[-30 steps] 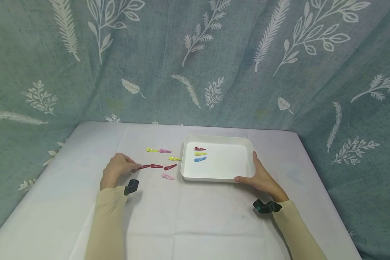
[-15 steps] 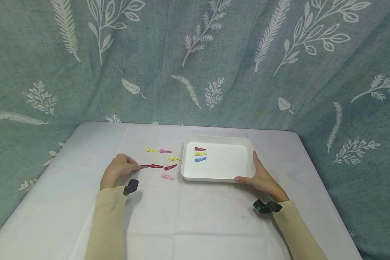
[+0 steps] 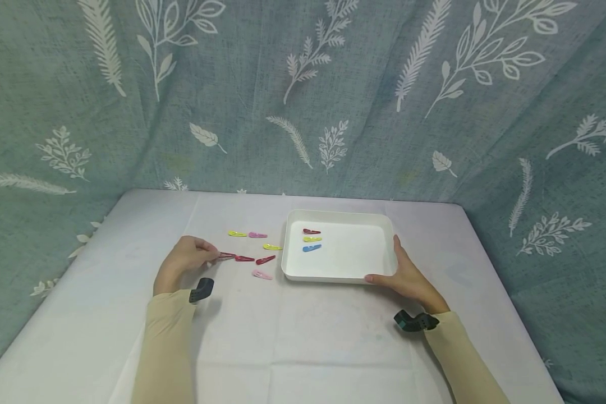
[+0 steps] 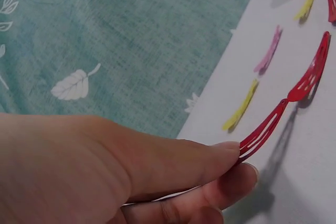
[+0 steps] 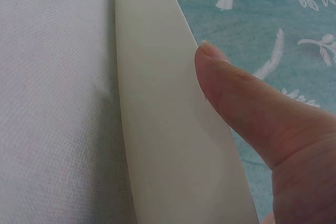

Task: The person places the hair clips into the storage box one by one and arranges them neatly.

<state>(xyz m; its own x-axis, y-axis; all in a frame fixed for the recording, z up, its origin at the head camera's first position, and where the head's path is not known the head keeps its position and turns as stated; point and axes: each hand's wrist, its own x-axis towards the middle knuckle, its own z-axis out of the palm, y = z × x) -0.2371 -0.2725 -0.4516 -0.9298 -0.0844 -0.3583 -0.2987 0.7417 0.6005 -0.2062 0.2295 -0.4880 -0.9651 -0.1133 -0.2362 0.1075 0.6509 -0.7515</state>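
In the head view my left hand (image 3: 188, 259) pinches the wide end of a red snap hair clip (image 4: 262, 129) between thumb and fingertip. The clip's tip meets a second red hair clip (image 4: 310, 74), as the left wrist view shows; a shadow falls on the cloth below. A third red hair clip (image 3: 265, 260) lies to the right. My right hand (image 3: 409, 275) holds the near right corner of a white tray (image 3: 348, 279), thumb on its front rim and fingers along the right side. Inside lie a red clip (image 3: 311, 231), a yellow clip (image 3: 312, 239) and a blue clip (image 3: 311, 247).
Two yellow clips (image 3: 237, 233), a purple-pink clip (image 3: 257, 235) and a pale pink clip (image 3: 261, 274) lie on the white cloth (image 3: 303, 336) left of the tray. Patterned blue-green fabric (image 3: 262, 101) walls the table at the back and sides.
My left hand has raised its end of the red hair clip slightly, after pinching it low at the cloth. The right hand and tray stay in place.
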